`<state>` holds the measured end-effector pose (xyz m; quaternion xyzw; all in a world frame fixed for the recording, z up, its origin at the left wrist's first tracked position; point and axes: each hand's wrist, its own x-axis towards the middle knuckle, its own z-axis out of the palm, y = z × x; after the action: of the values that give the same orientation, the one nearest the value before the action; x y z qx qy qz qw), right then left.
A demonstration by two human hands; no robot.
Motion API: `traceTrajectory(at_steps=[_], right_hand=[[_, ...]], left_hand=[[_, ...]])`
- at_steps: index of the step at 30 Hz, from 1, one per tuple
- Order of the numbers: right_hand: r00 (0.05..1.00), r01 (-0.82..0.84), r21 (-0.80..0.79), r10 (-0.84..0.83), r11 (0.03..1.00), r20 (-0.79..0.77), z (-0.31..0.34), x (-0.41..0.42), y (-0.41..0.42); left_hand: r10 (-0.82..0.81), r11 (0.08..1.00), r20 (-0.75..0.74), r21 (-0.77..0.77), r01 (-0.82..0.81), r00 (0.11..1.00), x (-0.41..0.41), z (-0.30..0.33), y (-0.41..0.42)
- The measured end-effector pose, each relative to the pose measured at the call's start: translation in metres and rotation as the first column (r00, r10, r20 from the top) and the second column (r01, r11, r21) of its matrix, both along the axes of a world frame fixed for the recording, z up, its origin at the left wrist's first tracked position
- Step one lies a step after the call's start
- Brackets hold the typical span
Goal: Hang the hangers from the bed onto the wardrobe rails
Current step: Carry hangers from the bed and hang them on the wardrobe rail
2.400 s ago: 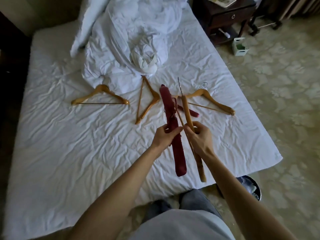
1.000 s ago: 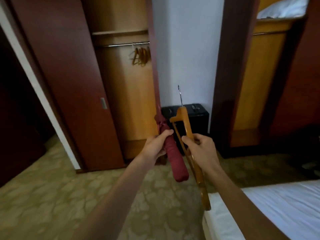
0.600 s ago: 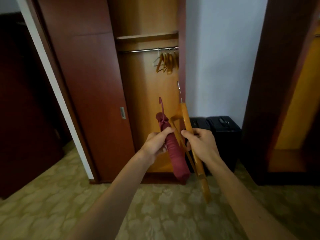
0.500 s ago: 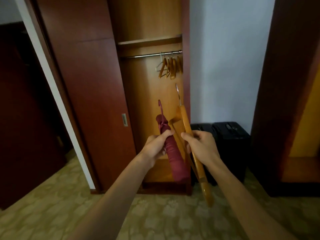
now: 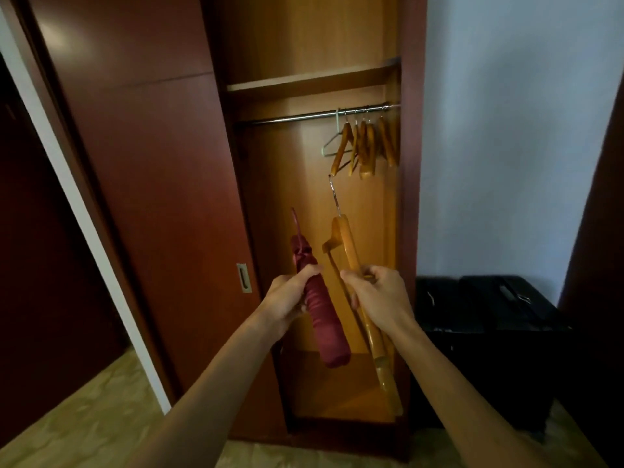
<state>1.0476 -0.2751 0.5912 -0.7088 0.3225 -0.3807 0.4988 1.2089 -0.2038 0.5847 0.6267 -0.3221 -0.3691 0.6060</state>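
I hold my left hand (image 5: 289,300) curled around a red padded hanger (image 5: 319,309), and my right hand (image 5: 378,298) grips a wooden hanger (image 5: 354,265) by its arm, fingers wrapped tight. Both hangers sit upright before the open wardrobe (image 5: 304,79), below its metal rail (image 5: 290,117), where several wooden hangers (image 5: 366,146) hang at the right end.

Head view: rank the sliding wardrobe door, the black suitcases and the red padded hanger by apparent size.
1. sliding wardrobe door, by far the largest.
2. black suitcases.
3. red padded hanger, smallest in the picture even though it is held nearest the camera.
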Motion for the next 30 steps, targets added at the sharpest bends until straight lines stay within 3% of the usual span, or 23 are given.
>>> traceTrajectory(at_steps=[8, 17, 24, 30], right_hand=[[0.999, 0.015, -0.064, -0.013, 0.998, 0.029, 0.017, 0.166, -0.092], [0.98, 0.195, -0.057, -0.193, 0.979, 0.044, 0.05, 0.349, -0.207], [0.954, 0.298, -0.063, -0.295, 0.953, 0.043, 0.091, 0.43, -0.297], [0.928, 0.357, -0.026, -0.351, 0.934, 0.13, 0.114, 0.46, -0.366]], left_hand=[[-0.024, 0.999, 0.015, -0.044, 0.024, 1.0, 0.156, 0.017, -0.097], [-0.119, 0.99, 0.09, -0.062, 0.125, 0.989, 0.337, 0.07, -0.23], [-0.161, 0.981, 0.039, -0.104, 0.165, 0.986, 0.417, 0.103, -0.333], [-0.182, 0.973, 0.093, -0.126, 0.193, 0.979, 0.449, 0.131, -0.404]])
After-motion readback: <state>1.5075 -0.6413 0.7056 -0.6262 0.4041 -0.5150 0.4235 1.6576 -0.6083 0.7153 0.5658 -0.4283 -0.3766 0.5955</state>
